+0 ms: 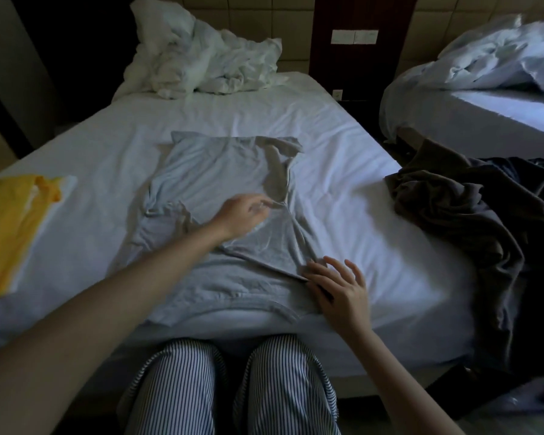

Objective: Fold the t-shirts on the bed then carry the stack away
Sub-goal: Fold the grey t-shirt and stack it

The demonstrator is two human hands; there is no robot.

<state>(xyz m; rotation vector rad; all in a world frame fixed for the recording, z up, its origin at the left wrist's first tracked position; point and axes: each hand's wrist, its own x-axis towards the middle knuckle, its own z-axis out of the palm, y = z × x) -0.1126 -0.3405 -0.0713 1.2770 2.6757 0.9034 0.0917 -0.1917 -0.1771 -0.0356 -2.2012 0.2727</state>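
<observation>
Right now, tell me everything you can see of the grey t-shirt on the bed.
The grey t-shirt, of soft, thin-looking jersey, lies wrinkled and mostly flat mid-bed on the white sheet, its near edge at the mattress edge. Its right side is partly folded over. The left hand seems to pinch a fold near the middle; the right hand, fingers spread, rests on its near right edge.

Our left hand (242,218), blurred, touches the grey t-shirt (201,171) on the bed (343,171); our right hand (339,288) lies spread at its right edge.
</observation>
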